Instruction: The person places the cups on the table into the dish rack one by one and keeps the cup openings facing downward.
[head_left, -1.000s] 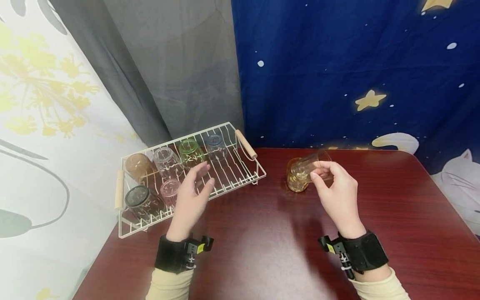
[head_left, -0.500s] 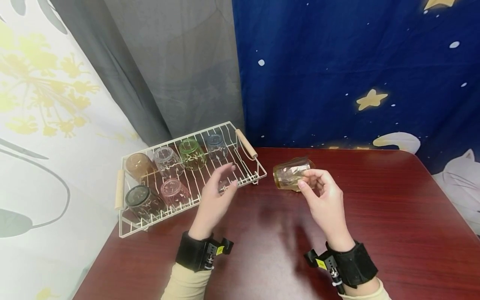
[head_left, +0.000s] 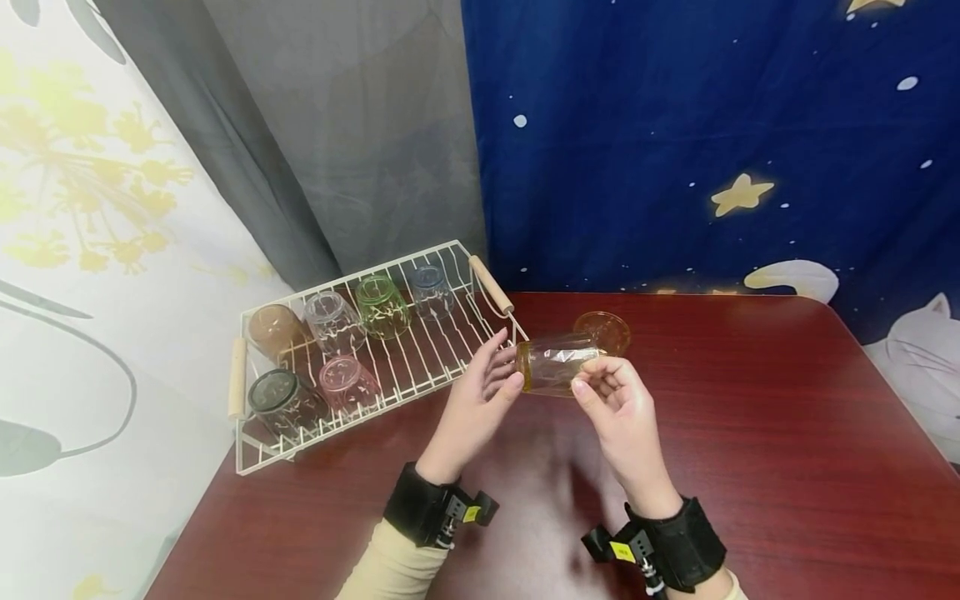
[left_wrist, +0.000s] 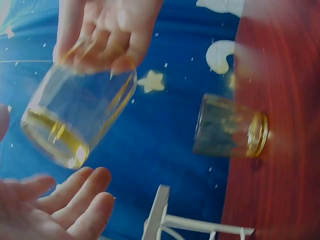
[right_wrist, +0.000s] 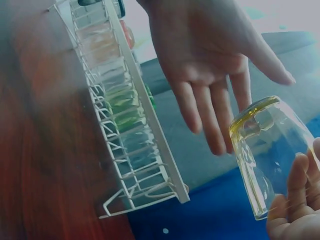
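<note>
My right hand (head_left: 618,421) pinches a yellow-tinted drinking glass (head_left: 551,367) by its rim. The glass lies sideways in the air, its thick base toward my left hand (head_left: 476,404). That hand is at the base with fingers extended; the left wrist view shows its fingertips (left_wrist: 95,180) just short of the glass. Behind the right hand a second yellow glass (left_wrist: 225,127) stands upright on the table, partly covered in the head view by the held one.
A white wire rack (head_left: 435,383) with wooden handles (head_left: 491,285) stands at the left. Upside-down glasses fill part of it: amber (head_left: 276,332), clear (head_left: 333,321), green (head_left: 382,307), blue (head_left: 432,292), dark grey (head_left: 285,400) and pink (head_left: 348,385). Curtains hang behind the table (head_left: 750,433).
My right hand has lifted the held glass off the other yellow one and brought it left, turned on its side. The left hand has moved right from the rack to meet its base.
</note>
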